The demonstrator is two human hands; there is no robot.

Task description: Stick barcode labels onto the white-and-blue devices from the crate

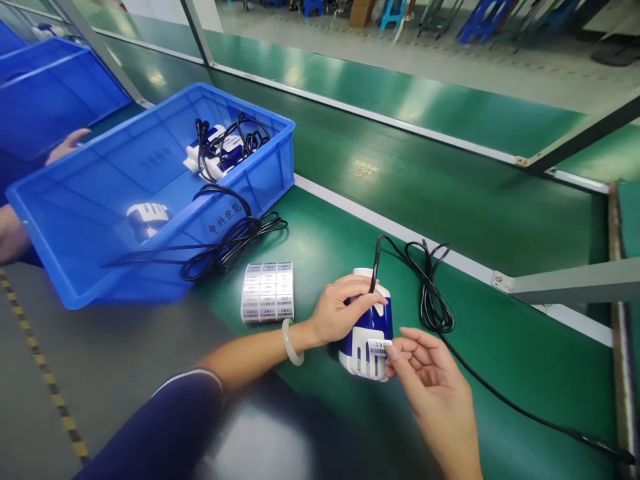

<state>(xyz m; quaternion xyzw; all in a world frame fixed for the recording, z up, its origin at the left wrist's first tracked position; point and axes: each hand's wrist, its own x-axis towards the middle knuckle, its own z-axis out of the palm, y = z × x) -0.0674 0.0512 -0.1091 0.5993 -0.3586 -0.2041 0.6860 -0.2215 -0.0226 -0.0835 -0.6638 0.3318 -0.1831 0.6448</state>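
Observation:
A blue and white device [367,333] with a black cable [433,293] lies on the green table. My left hand [340,310] is wrapped over the device's top and holds it down. My right hand [430,383] is at its near end, with thumb and forefinger pressing a small white label [379,347] against the device's slotted white part. A sheet of printed labels [267,291] lies curled on the table just left of my left hand.
A blue plastic bin [75,220] stands tilted at the left, holding more blue and white devices [215,150] with black cables spilling over its side. Another person's hand [67,143] rests at the bin's far left edge. Green conveyor belts run behind.

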